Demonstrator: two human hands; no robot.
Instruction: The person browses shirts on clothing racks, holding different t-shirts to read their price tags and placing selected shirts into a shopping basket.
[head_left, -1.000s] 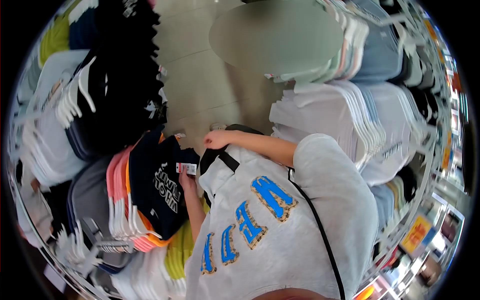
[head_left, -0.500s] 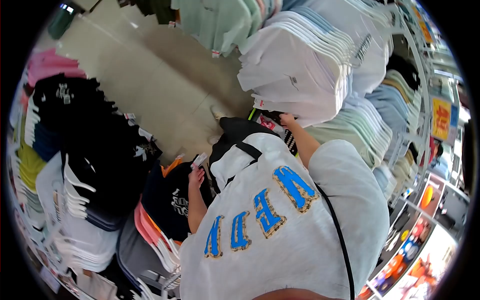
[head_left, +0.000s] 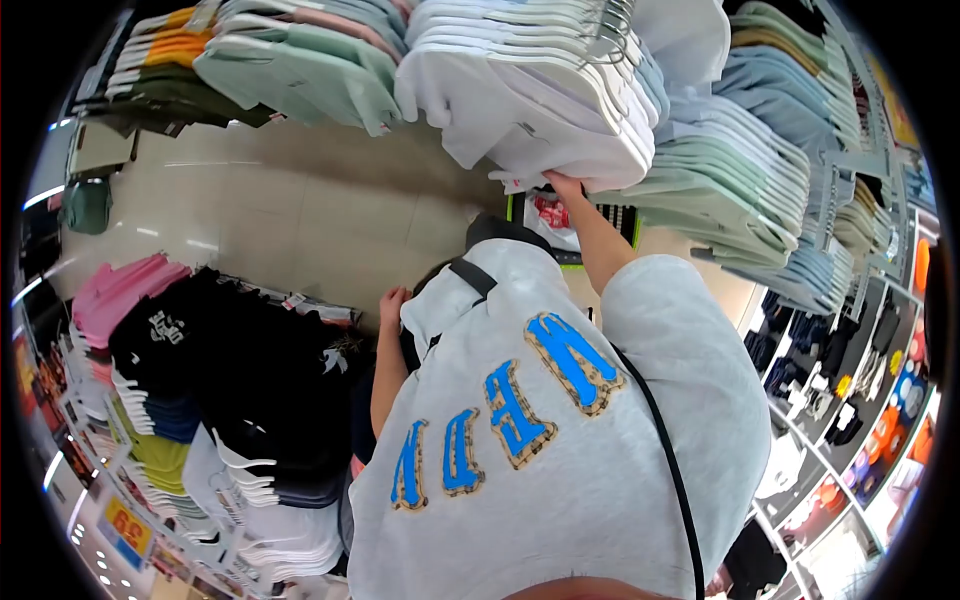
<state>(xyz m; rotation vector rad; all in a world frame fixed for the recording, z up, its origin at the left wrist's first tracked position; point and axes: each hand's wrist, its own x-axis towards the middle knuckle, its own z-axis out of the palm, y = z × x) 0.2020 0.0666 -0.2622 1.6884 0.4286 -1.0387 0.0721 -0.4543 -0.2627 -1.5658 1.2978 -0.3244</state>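
Observation:
At the lower hem of a row of white shirts (head_left: 545, 110) on white hangers is my right hand (head_left: 566, 186), its fingers partly hidden by the cloth, near a white tag (head_left: 518, 182). Whether it grips the hem cannot be made out. My left hand (head_left: 395, 303) is beside my body with its fingers curled, just right of the black shirts (head_left: 265, 370); nothing shows clearly in it. Below the white shirts, a dark container with a green edge (head_left: 571, 258) holds a white and red package (head_left: 553, 215).
Pale green shirts (head_left: 305, 75) hang at the upper left, and more (head_left: 715, 190) hang to the right. Pink shirts (head_left: 125, 290) are beside the black ones. The tiled floor (head_left: 290, 195) runs between the racks. Shelves with small goods (head_left: 870, 400) stand at the right.
The view has swung toward the white shirts. My left hand has let go of the tag on the dark shirt. My right hand has moved from in front of my body to the white shirts' hem.

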